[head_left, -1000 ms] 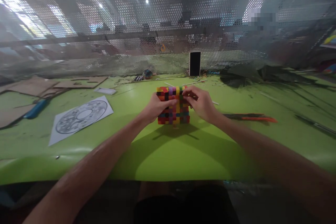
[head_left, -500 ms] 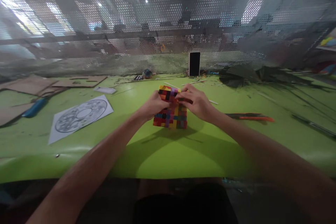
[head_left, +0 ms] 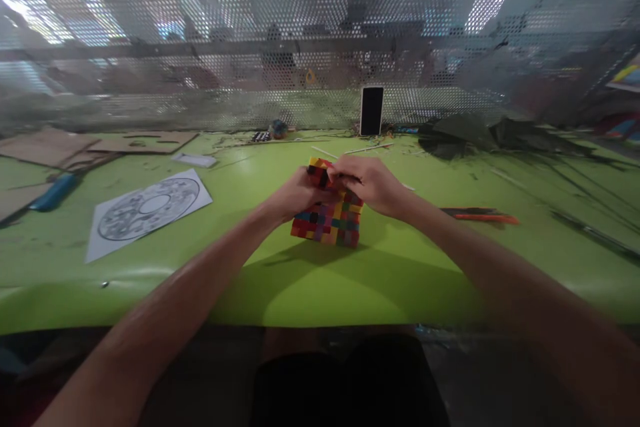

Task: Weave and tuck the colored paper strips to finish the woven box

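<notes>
A small piece that looks woven from red, yellow, blue, purple and black strips (head_left: 327, 223) is propped up on the green table (head_left: 310, 293), tilted a little. My left hand (head_left: 296, 193) grips its left side, with the thumb lying across the front. At the upper right, my right hand (head_left: 376, 183) has its fingers bent and pressed together against the front and top edge. Whether a single strip is between those fingertips cannot be made out.
To the left lie a printed ring drawing (head_left: 150, 207), a blue tool (head_left: 56, 191) and cardboard pieces (head_left: 140, 141). A dark-screened phone (head_left: 371, 111) stands at the back before a perforated screen. Orange strips (head_left: 483, 217) and dark leaves (head_left: 463, 133) lie right.
My right hand has turned and closed in toward the piece's upper middle, covering more of it. My left hand keeps its grip. The whole view has shifted slightly.
</notes>
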{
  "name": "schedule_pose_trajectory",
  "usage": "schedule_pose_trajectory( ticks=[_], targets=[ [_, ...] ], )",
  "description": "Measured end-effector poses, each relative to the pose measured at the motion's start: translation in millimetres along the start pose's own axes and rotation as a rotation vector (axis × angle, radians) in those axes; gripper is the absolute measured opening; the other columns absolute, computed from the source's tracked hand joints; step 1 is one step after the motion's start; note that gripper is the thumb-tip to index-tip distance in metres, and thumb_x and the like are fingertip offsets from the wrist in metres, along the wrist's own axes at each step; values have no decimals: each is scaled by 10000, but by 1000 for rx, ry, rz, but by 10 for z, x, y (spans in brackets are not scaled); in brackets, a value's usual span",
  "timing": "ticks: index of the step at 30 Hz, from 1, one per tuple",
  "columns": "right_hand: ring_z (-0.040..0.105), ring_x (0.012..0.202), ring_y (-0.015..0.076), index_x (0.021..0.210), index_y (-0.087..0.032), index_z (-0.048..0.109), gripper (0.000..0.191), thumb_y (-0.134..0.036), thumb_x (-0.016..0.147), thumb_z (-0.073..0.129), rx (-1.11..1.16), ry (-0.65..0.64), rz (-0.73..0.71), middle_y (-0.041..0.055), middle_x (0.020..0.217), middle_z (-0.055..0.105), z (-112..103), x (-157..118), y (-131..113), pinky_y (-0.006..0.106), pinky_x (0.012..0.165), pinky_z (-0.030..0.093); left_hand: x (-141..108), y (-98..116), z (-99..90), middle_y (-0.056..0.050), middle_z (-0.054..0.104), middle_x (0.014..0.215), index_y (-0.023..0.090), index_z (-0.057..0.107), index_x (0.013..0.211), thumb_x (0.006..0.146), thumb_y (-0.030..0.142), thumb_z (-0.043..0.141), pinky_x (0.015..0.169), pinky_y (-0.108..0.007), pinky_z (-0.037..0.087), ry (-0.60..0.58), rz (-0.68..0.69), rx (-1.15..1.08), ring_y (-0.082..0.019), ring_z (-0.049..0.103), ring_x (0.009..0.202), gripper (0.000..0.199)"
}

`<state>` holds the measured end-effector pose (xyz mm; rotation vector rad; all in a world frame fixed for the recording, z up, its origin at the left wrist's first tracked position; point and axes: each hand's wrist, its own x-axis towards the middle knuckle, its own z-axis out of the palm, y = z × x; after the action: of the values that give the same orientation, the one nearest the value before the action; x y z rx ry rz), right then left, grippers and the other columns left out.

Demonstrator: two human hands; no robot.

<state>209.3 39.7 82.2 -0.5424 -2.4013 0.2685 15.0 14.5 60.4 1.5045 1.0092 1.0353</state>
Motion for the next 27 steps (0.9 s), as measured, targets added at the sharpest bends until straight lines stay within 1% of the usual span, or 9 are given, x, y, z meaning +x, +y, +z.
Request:
schedule_pose_trajectory(
  ticks=[5,7,9,11,13,16,18,22,27],
  targets=[
    [592,787,184,949,-175,705,162,-154,929,545,58,51,54,50,880,695,6,-65,-37,296,766,438,8,-29,33,-11,693,745,143,723,745,559,229,882,644,-270,510,34,5,-10,-125,582,638,259],
    [613,802,187,1009,-175,712,156,-163,921,584,101,81,90,55,924,715,-7,-97,-40,302,779,459,17,-51,57,-22,717,773,145,748,779,556,259,903,675,-289,537,38,2,-53,-141,611,663,295],
    [637,861,201,1068,-182,711,179,-176,923,606,163,115,132,64,991,725,-25,-124,-20,320,815,480,26,-69,80,-28,731,789,148,765,814,558,283,918,721,-314,563,52,21,-87,-159,636,699,328],
    [641,920,216,1034,-193,724,145,-197,928,624,190,113,142,67,1014,714,-43,-141,14,344,855,488,29,-76,97,-28,736,797,149,766,825,554,300,928,758,-332,577,81,52,-99,-172,650,728,349],
    [623,942,224,963,-195,738,99,-218,924,650,149,93,140,71,1005,678,-60,-147,47,361,873,482,26,-72,108,-27,735,799,145,757,808,551,311,932,772,-338,581,109,74,-104,-173,652,735,353],
    [582,908,219,944,-188,742,93,-234,923,664,57,96,158,74,992,610,-82,-147,73,365,846,465,15,-58,115,-29,732,796,140,737,774,561,308,926,778,-335,582,111,91,-104,-165,647,727,330],
    [561,865,208,937,-184,730,92,-236,930,655,41,90,162,65,958,585,-95,-144,85,358,813,452,8,-52,116,-30,734,804,143,734,772,576,293,915,787,-333,584,100,98,-105,-163,648,731,306],
    [546,828,187,885,-176,690,99,-239,937,633,117,61,177,46,895,584,-108,-141,124,333,777,436,-3,-40,127,-31,742,813,155,734,772,604,265,881,790,-349,597,103,74,-113,-178,667,751,249],
    [528,771,161,830,-177,683,180,-343,900,675,222,106,261,27,853,573,-90,-148,148,312,720,427,-27,7,169,-28,758,822,151,748,798,579,221,876,842,-388,612,152,63,-175,-200,703,794,263]
  ],
)
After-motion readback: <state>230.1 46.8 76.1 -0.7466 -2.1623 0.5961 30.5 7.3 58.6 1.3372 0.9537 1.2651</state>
